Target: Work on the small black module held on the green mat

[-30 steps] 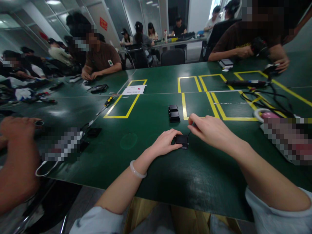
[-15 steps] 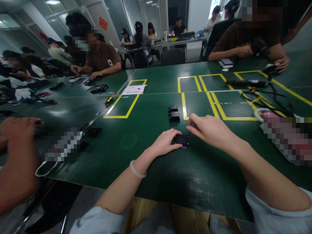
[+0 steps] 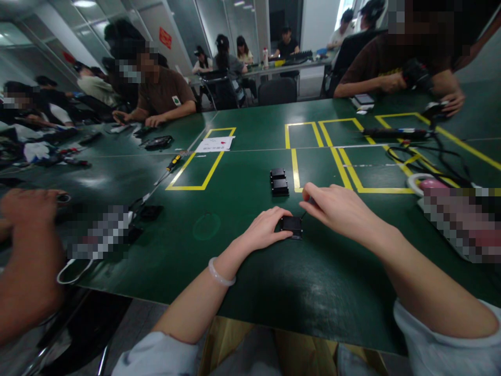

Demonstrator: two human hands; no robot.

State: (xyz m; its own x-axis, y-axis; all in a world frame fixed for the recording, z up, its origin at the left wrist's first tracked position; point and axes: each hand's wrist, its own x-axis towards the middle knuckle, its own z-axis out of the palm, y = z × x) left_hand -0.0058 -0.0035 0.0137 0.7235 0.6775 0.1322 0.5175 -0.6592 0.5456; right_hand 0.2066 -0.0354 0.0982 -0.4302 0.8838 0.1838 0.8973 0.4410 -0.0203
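A small black block point(image 3: 293, 226) with tiny bright studs at its edges lies on the green table point(image 3: 250, 292). My left hand point(image 3: 265, 228) grips it from the left, thumb and fingers on opposite sides. At the block's upper right corner, my right hand point(image 3: 326, 206) is closed in a pinch round a thin dark tool point(image 3: 303, 214), whose tip reaches that corner. Most of the tool is hidden by the fingers. Just beyond my hands sit two similar black blocks, one behind the other point(image 3: 279, 183).
Yellow tape outlines point(image 3: 296, 169) mark the table. A yellow-black screwdriver point(image 3: 173, 163) and a white paper point(image 3: 215, 144) lie to the left. Dark cables point(image 3: 442, 151) and a blurred tray-like object point(image 3: 462, 224) are at right. Another person's arm point(image 3: 31, 250) rests at far left.
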